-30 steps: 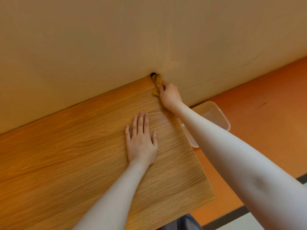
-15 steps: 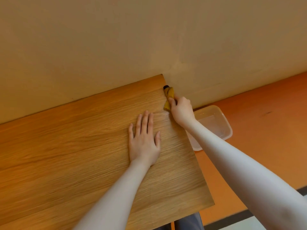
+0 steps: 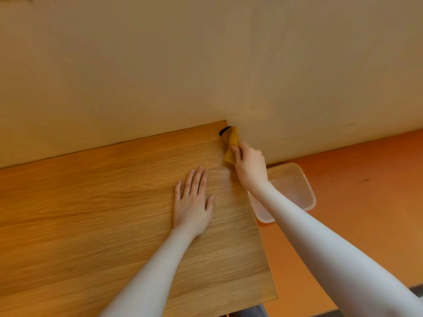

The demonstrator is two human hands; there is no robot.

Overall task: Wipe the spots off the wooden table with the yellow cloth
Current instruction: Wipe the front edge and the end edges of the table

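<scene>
The wooden table [image 3: 96,213] fills the lower left of the head view, its far edge against the wall. My right hand [image 3: 250,167] grips the bunched yellow cloth [image 3: 231,145] at the table's far right corner. A dark mark [image 3: 225,130] shows just beyond the cloth's tip at that corner. My left hand [image 3: 193,202] rests flat on the tabletop with fingers straight, a little nearer than the cloth. No other spots are visible on the wood.
A clear plastic tub [image 3: 290,191] sits on the orange floor [image 3: 354,202] just right of the table, partly behind my right forearm. A beige wall [image 3: 206,65] runs along the table's far edge. The table's right edge is close to both hands.
My right hand has kept the cloth at the far right corner, shifting slightly along the edge. The left hand stays flat on the table. The camera view has drifted.
</scene>
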